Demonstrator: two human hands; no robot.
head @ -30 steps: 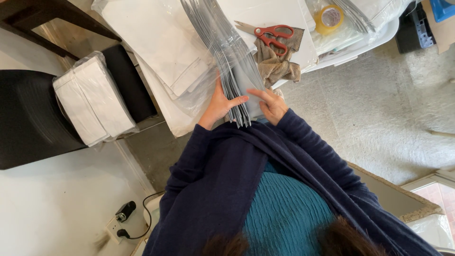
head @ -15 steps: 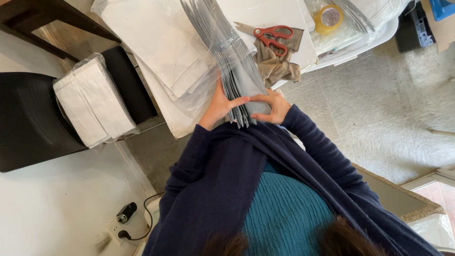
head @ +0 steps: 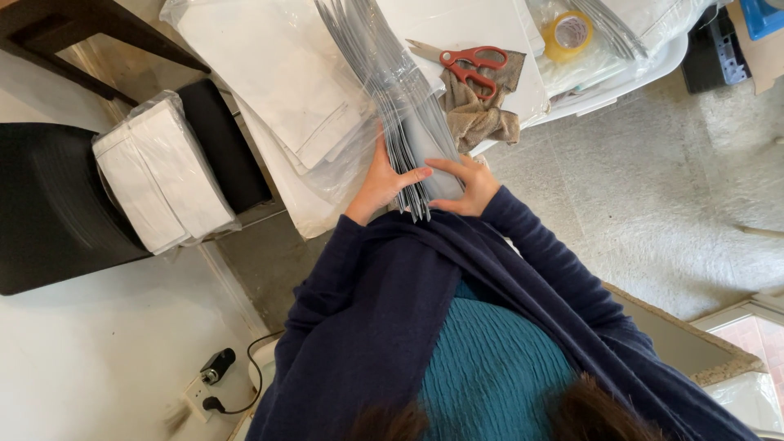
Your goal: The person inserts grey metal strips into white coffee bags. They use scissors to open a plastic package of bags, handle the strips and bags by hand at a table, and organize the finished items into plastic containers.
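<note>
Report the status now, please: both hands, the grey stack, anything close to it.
Left hand and right hand clasp grey bag stack at near end. Stack lies on white table. Red scissors on brown cloth beside, not touching.

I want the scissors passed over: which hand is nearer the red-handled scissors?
Right. The right hand grips the grey envelope stack just below the scissors; the left hand holds the stack's far side.
</note>
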